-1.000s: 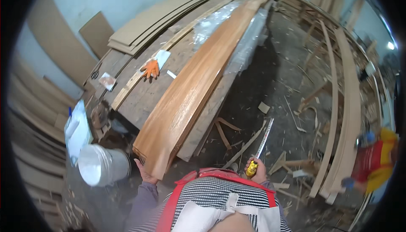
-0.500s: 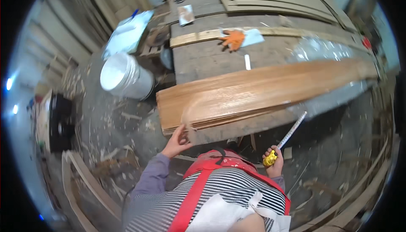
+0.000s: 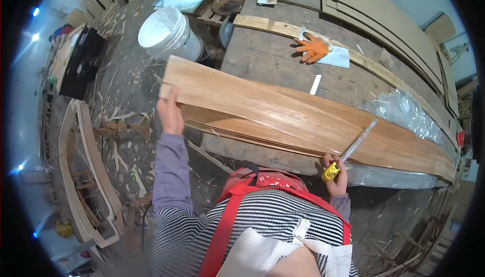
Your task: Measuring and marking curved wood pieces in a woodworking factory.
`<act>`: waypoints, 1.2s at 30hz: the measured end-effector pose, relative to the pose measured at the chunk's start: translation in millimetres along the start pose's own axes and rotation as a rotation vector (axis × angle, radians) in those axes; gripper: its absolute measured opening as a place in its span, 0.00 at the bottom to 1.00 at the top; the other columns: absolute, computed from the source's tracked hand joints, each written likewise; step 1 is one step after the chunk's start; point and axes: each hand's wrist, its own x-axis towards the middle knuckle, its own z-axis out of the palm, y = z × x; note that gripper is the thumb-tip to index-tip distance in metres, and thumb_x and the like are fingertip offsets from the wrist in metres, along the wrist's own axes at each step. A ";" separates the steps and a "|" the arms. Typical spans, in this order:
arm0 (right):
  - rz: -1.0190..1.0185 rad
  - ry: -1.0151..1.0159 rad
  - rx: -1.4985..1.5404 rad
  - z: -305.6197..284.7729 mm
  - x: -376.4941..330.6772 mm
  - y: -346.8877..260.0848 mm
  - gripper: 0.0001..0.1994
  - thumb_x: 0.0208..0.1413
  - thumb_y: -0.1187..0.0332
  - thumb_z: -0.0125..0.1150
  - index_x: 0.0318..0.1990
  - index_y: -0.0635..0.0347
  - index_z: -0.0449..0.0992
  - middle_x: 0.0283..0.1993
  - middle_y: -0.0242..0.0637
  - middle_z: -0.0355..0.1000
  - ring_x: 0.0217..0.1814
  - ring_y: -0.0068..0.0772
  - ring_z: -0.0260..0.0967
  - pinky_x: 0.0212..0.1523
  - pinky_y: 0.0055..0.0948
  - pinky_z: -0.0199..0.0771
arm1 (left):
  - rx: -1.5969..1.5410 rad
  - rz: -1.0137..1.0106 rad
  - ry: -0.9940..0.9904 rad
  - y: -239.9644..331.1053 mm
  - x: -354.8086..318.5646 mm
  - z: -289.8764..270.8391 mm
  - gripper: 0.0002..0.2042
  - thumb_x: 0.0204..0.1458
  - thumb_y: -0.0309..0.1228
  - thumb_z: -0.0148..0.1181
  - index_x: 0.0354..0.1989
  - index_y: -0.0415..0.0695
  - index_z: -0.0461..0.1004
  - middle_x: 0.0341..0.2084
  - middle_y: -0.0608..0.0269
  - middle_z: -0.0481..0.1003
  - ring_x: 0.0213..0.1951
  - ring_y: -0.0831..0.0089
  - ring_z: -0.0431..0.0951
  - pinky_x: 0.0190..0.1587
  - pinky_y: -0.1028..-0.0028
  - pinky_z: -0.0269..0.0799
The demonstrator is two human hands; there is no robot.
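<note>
Holding one end of a wood veneer sheet (image 3: 283,109), raised off the veneer stack (image 3: 225,125) on the workbench (image 3: 268,57): left hand (image 3: 171,115), fingers closed on its edge. Right hand (image 3: 338,176): fingers wrapped around a yellow tape measure (image 3: 330,171), blade extended.

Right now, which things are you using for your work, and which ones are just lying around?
In use:
long wood sheet, its end held by the left hand
yellow tape measure, blade out, in the right hand
wood sheets underneath
workbench beneath them

Lying about, untouched:
orange glove
white bucket
small white strip
crumpled clear plastic
</note>
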 end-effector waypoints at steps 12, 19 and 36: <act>0.223 -0.214 0.004 -13.3 35.9 -97.1 0.14 0.63 0.58 0.46 0.43 0.60 0.70 0.56 0.44 0.68 0.61 0.40 0.64 0.41 0.35 0.76 | -0.278 0.054 -0.012 94.6 73.6 105.4 0.17 0.56 0.27 0.55 0.53 0.35 0.66 0.48 0.57 0.72 0.48 0.66 0.74 0.51 0.67 0.71; -0.001 -0.140 -0.258 -7.9 52.8 -94.2 0.17 0.62 0.58 0.47 0.41 0.65 0.71 0.41 0.44 0.73 0.48 0.39 0.72 0.45 0.34 0.76 | 0.334 0.112 -0.346 66.9 184.2 32.2 0.22 0.58 0.24 0.47 0.62 0.38 0.58 0.55 0.47 0.65 0.53 0.60 0.70 0.53 0.65 0.70; -0.533 -0.042 0.169 39.3 184.0 -230.7 0.09 0.57 0.62 0.52 0.35 0.58 0.73 0.24 0.34 0.70 0.23 0.32 0.70 0.24 0.32 0.73 | 0.497 -0.451 -0.224 -156.1 203.2 162.2 0.24 0.58 0.32 0.48 0.63 0.41 0.56 0.56 0.46 0.64 0.53 0.57 0.70 0.52 0.64 0.69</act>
